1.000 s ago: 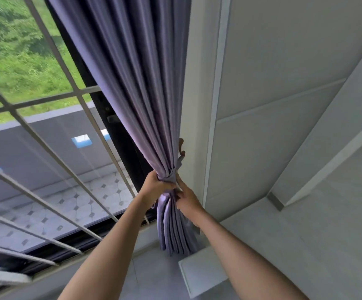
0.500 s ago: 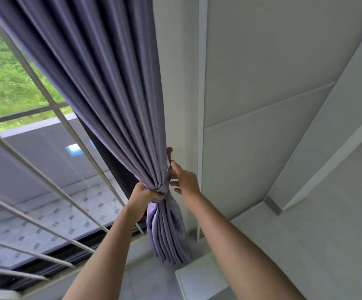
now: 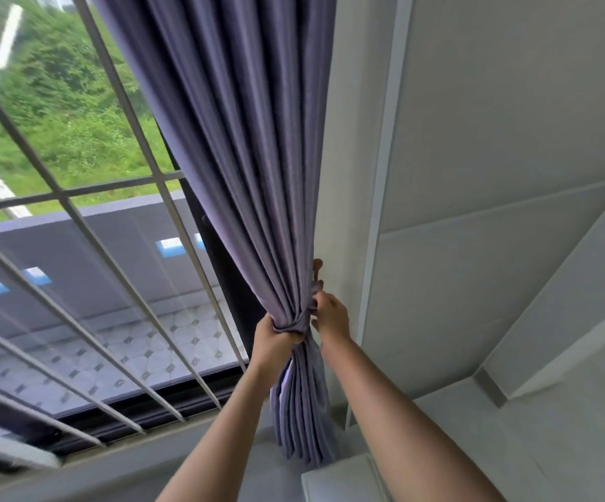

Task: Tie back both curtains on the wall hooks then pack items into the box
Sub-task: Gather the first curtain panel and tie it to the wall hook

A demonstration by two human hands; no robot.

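Note:
A purple-grey curtain [image 3: 243,157] hangs at the right side of the window, gathered into a tight bunch low down. A matching fabric tie-back [image 3: 291,326] wraps the bunch. My left hand [image 3: 271,338] clasps the gathered curtain just under the tie. My right hand [image 3: 331,315] pinches the tie's end beside the wall, right below a small brown wall hook [image 3: 317,267] that pokes out from behind the curtain's edge. Whether the tie's loop sits on the hook is hidden by the fabric and my fingers. No box is in view.
White window bars [image 3: 120,103] slant across the glass on the left, with a dark window frame [image 3: 228,284] behind the curtain. A pale wall panel [image 3: 493,139] fills the right. A white surface [image 3: 341,480] sits below the curtain's hem.
The view has tilted up and shifted. My right hand went from open beside the tie to pinching it under the hook. My left hand keeps its grip on the bunch.

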